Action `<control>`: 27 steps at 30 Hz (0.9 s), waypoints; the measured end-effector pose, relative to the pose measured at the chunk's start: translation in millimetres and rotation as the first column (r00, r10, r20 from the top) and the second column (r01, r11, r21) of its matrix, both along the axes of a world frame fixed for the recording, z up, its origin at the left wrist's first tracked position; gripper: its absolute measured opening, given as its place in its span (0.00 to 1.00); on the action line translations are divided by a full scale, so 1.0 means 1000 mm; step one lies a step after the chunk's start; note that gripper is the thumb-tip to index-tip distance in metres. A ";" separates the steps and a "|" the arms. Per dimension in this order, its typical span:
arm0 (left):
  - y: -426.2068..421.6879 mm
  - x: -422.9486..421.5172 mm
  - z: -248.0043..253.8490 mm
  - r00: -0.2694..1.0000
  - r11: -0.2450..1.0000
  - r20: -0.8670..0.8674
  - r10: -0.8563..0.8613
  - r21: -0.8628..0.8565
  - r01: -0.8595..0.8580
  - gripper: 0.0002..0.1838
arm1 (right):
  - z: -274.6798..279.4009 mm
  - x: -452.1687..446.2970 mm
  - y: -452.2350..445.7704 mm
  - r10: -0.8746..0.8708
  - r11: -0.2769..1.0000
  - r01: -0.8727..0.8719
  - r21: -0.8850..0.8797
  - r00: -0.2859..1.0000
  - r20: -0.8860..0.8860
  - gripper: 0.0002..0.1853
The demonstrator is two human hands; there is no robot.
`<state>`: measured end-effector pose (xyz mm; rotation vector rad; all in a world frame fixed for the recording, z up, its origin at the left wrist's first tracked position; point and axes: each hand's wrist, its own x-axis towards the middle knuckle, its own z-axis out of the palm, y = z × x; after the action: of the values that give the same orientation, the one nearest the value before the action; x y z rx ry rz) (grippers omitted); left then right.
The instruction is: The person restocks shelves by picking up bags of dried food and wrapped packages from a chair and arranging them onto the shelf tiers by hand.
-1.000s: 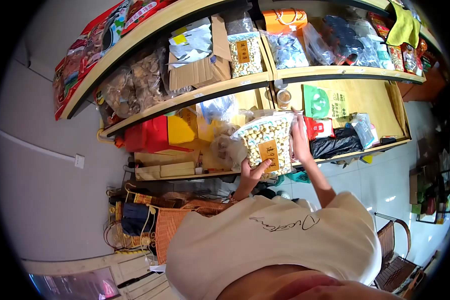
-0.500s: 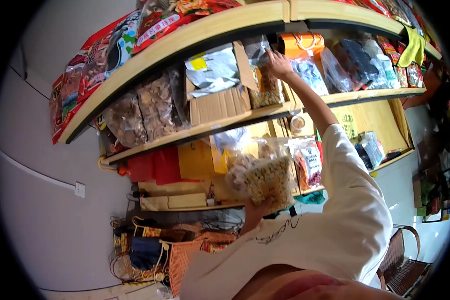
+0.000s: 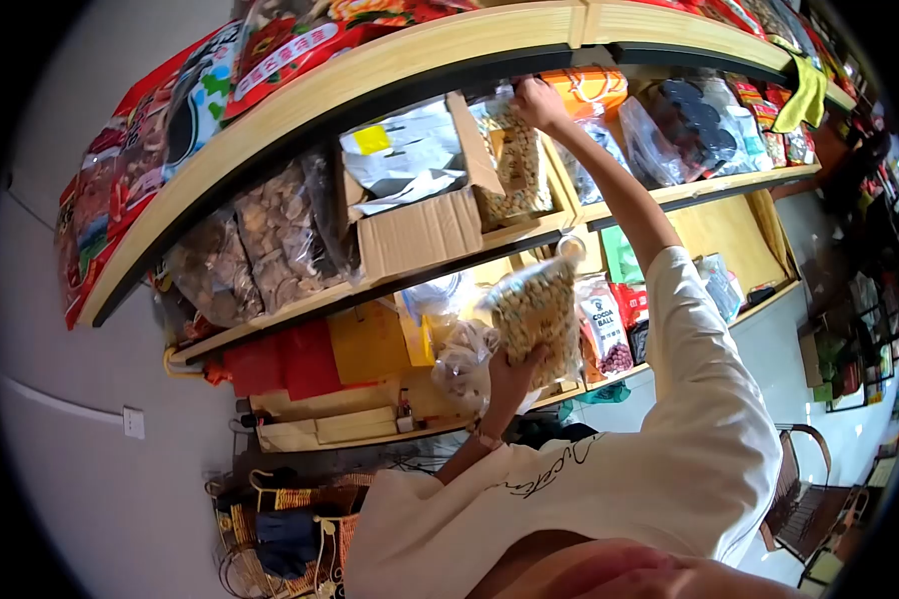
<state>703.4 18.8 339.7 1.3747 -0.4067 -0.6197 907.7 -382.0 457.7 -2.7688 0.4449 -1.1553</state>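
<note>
My left hand (image 3: pixel 515 375) is closed around the lower part of a clear plastic bag of small pale-brown pieces (image 3: pixel 537 311), held up in front of the lower shelf. The pieces could be nuts or beans; I cannot tell which. On the middle shelf stands a similar clear bag (image 3: pixel 517 165), between an open cardboard box (image 3: pixel 420 238) and the shelf divider. At its top, my right hand (image 3: pixel 539 103) is closed, with the fingers gripping the plastic. The fingertips are partly hidden.
Bags of brown dried slices (image 3: pixel 288 235) lie left of the box. An orange bag (image 3: pixel 587 92) and a clear bag of dark round items (image 3: pixel 691 125) sit to the right. A cocoa ball pouch (image 3: pixel 601 324) stands below, and wicker baskets (image 3: pixel 295 534) are on the floor.
My left hand has raised its bag toward the middle shelf. My right hand's fingers, stretched over the shelf bag's top before, have closed there. The whole view has shifted a little.
</note>
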 end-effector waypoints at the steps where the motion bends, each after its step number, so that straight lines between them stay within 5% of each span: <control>1: -0.015 0.007 -0.006 1.000 0.995 -0.022 0.004 -0.099 -0.006 0.18 | 0.017 -0.004 -0.001 -0.029 0.998 0.031 0.049 0.998 -0.047 0.15; 3: -0.043 0.026 -0.004 0.998 0.996 -0.033 -0.050 -0.077 0.047 0.19 | 0.030 -0.014 -0.003 -0.041 0.999 0.042 -0.004 0.983 0.178 0.13; 5: -0.080 0.045 0.000 0.999 0.993 -0.015 -0.040 -0.113 0.038 0.20 | 0.045 -0.030 0.002 -0.037 0.991 0.027 0.132 0.996 0.077 0.15; 8: -0.130 0.075 0.030 0.994 0.984 0.110 -0.011 -0.178 0.030 0.17 | 0.041 -0.020 -0.010 -0.024 0.963 -0.025 0.270 0.983 0.180 0.16; 9: -0.144 0.104 0.012 0.918 1.000 0.397 -0.018 -0.014 0.026 0.19 | 0.042 -0.015 -0.017 0.087 0.964 -0.130 0.234 0.979 0.187 0.16; 10: -0.147 0.104 0.054 0.865 0.996 0.497 0.070 0.014 -0.088 0.22 | 0.046 -0.009 -0.026 0.197 0.952 -0.234 0.195 0.961 0.194 0.17; 11: -0.178 0.145 0.003 0.812 0.991 0.580 0.070 -0.132 0.008 0.17 | 0.052 -0.009 -0.029 0.275 0.959 -0.283 0.018 0.941 0.196 0.17; 13: -0.168 0.134 0.065 0.780 0.929 0.613 0.121 -0.347 0.129 0.14 | 0.060 -0.008 -0.034 0.322 0.937 -0.281 -0.207 0.925 0.201 0.18; 15: -0.165 0.135 0.064 0.786 0.959 0.612 0.091 -0.266 0.096 0.15 | 0.055 0.000 -0.052 0.264 0.938 -0.199 -0.283 0.941 0.212 0.19; 16: -0.166 0.135 0.062 0.784 0.951 0.610 0.117 -0.296 0.089 0.15 | 0.051 0.007 -0.064 0.154 0.961 -0.139 -0.239 0.987 0.048 0.20; 22: -0.147 0.130 0.068 0.680 0.880 0.588 0.438 -0.433 -0.192 0.14 | 0.083 -0.031 -0.041 0.105 0.994 -0.108 -0.002 0.967 -0.231 0.16; 25: -0.157 0.129 0.050 0.611 0.829 0.570 0.549 -0.466 -0.309 0.17 | 0.067 -0.020 -0.048 0.067 0.989 -0.085 -0.124 0.988 -0.142 0.12; 27: -0.162 0.137 0.048 0.484 0.845 0.694 0.533 -0.412 -0.340 0.18 | 0.080 -0.037 -0.032 0.072 0.996 -0.084 -0.041 0.967 -0.246 0.12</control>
<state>840.2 -143.3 387.8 1.4019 -0.7692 0.5303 870.9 -414.0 537.4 -2.9568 0.3283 -0.8222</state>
